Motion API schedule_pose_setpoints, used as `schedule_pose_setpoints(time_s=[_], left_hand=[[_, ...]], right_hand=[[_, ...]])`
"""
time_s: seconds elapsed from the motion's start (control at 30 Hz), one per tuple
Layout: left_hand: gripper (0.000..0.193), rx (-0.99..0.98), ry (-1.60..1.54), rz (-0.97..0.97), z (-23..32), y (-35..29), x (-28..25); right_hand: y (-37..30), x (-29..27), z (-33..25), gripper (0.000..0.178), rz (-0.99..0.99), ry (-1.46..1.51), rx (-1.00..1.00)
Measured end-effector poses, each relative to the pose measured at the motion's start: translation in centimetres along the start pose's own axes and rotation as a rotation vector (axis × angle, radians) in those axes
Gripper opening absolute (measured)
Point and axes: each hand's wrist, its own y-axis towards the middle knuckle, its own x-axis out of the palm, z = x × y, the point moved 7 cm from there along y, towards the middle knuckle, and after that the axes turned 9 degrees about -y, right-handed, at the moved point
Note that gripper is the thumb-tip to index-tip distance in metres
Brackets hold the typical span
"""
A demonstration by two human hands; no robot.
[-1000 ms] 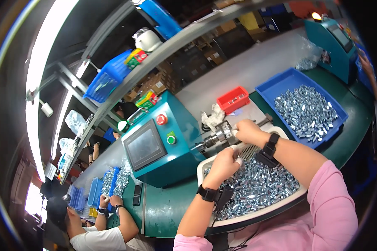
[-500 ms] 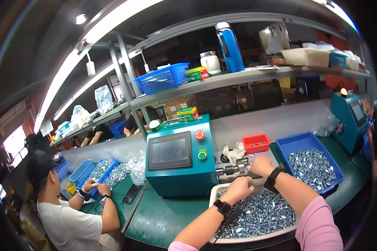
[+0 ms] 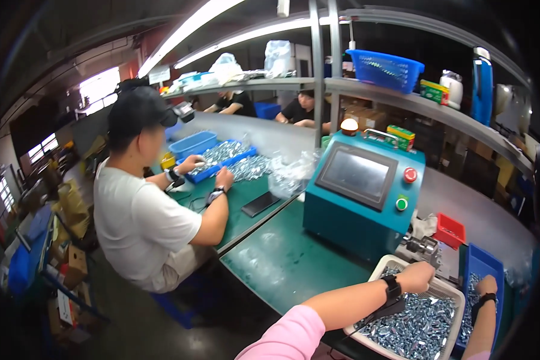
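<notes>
My left hand (image 3: 416,277) is closed, fingers curled, above the far side of a cream plastic basket (image 3: 383,264) heaped with small shiny metal cylindrical parts (image 3: 411,324). Whatever those fingers grip is too small to make out. Just beyond it sits the metal chuck (image 3: 423,246) of a teal machine (image 3: 348,231). To the right, my right hand (image 3: 487,284) is over a blue tray (image 3: 492,261) of similar metal parts, its fingers bent inward and partly hidden. I cannot see what it holds.
A red bin (image 3: 450,230) stands behind the chuck. At left a co-worker (image 3: 147,210) in a white shirt handles parts by another blue tray (image 3: 225,163). A phone (image 3: 260,204) lies on the green bench. A metal shelf (image 3: 396,96) runs overhead.
The view has swung left, so the bench appears farther right. My right hand has left the chuck for the blue tray. The machine's top lamp has turned from green to orange.
</notes>
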Motion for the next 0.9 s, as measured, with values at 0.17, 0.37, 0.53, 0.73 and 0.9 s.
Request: schedule_pose_setpoints(time_s=[0.17,0.37,0.53,0.73,0.9], left_hand=[[0.016,-0.006,-0.024,-0.048,0.0,0.3,0.6],[0.015,0.036,-0.077,0.041,0.9,-0.7,-1.1],[0.015,0.120,-0.153,0.092,2.7,0.0,-2.1],[0.015,0.221,0.056,0.244,4.6,0.9,-4.1],[0.014,0.181,0.273,0.216,4.9,4.5,-4.8]], right_hand=[[-1.7,-6.8,-5.6,0.032,0.215,0.222,-0.170],[-8.9,-14.6,-18.1,0.027,0.012,0.830,-0.360],[-9.3,-10.1,-17.4,0.024,0.388,0.923,-0.489],[-6.9,-9.4,-15.9,0.023,0.002,1.136,-0.295],[-7.1,-9.8,-15.0,0.024,0.042,1.128,-0.230]])
